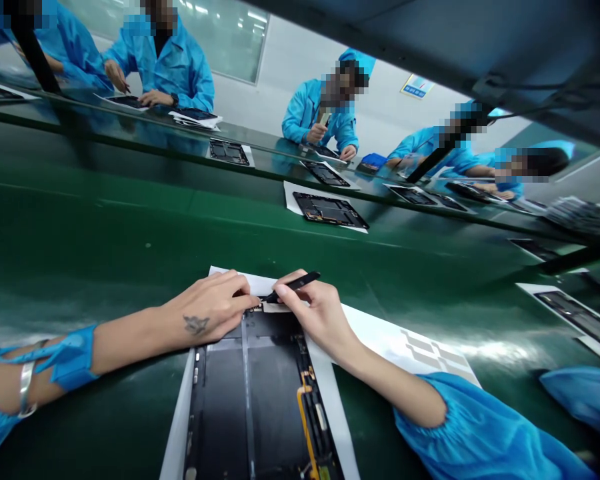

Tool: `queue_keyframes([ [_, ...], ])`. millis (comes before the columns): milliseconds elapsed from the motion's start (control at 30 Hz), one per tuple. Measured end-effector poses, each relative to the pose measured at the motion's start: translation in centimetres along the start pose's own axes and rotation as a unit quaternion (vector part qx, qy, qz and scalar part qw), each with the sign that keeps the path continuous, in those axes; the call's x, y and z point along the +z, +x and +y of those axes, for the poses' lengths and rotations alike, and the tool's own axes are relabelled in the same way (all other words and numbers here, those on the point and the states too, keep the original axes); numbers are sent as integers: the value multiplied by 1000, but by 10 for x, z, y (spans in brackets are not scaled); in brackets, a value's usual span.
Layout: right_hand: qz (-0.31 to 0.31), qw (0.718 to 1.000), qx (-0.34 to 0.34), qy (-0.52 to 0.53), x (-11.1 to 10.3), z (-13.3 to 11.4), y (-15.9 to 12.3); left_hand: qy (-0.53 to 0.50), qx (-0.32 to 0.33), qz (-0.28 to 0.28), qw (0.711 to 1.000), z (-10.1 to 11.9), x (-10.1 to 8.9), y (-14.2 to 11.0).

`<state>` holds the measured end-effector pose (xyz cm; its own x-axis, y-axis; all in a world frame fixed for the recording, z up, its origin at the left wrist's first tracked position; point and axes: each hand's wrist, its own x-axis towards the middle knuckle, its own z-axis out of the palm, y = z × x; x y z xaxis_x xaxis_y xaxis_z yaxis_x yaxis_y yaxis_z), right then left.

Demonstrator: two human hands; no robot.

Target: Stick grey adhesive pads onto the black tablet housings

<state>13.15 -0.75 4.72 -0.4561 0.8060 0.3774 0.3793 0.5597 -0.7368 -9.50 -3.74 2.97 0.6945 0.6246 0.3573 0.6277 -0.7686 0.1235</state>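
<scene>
Right hand (323, 308) pinched black tool (303, 281) at tablet's (275, 393) 12 o'clock edge; left hand (215, 303), half-curled, touched there, hold unclear. Seemingly fine edge work; next move needed steady tip.

Hands: 2, left hand (217, 303) and right hand (323, 307). Black tool (303, 281): 1. Silver bracelet (26, 387): 1. Tablets (275, 400): at least 10, far ones too small for exact count. Co-workers (193, 73) across: 5 visible. Wall sign (417, 87): 1.
</scene>
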Motion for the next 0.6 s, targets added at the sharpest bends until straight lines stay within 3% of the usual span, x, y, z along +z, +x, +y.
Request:
queue_keyframes([
  [300,-8,997,-78,-6,-2,2,1,18,11,6,1000,1,-4,0],
  [600,4,998,-59,-6,-1,6,0,29,19,29,999,1,-3,-1],
])
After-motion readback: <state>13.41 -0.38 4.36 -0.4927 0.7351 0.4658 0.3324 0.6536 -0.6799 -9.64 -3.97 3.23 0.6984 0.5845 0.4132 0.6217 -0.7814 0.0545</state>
